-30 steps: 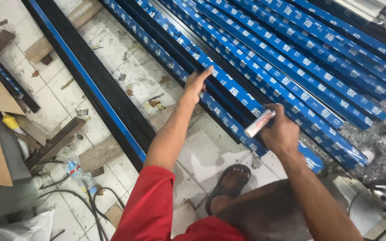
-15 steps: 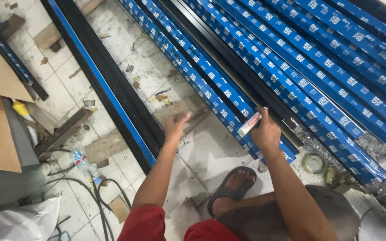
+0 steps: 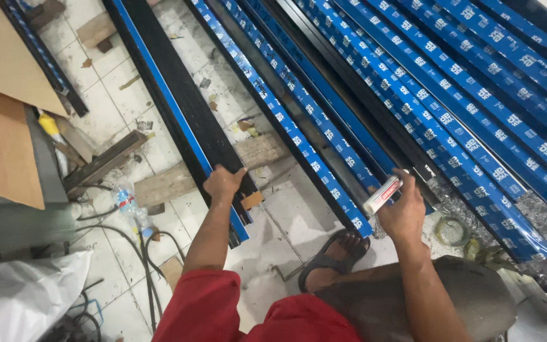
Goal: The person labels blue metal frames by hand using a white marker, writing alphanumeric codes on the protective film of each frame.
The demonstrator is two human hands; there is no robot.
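My left hand [image 3: 223,182] is closed over the near end of a long black metal profile with a blue edge [image 3: 172,107] that lies on the tiled floor at the left. My right hand [image 3: 405,212] holds a small white and red tube [image 3: 382,194] just above the near ends of several long profiles wrapped in blue film [image 3: 324,136]. These run diagonally up to the right. My foot in a dark sandal [image 3: 333,253] rests on the floor between my arms.
A wooden block [image 3: 178,180] lies under the profile ends. Brown boards [image 3: 1,133] sit at the left, a white sack [image 3: 20,294] and black cables [image 3: 137,253] at the lower left. A tape roll [image 3: 452,231] lies by crumpled film at the right.
My left hand has come off the blue-film profiles, swung left and closed on the end of the black profile. My right hand keeps the tube and has barely moved.
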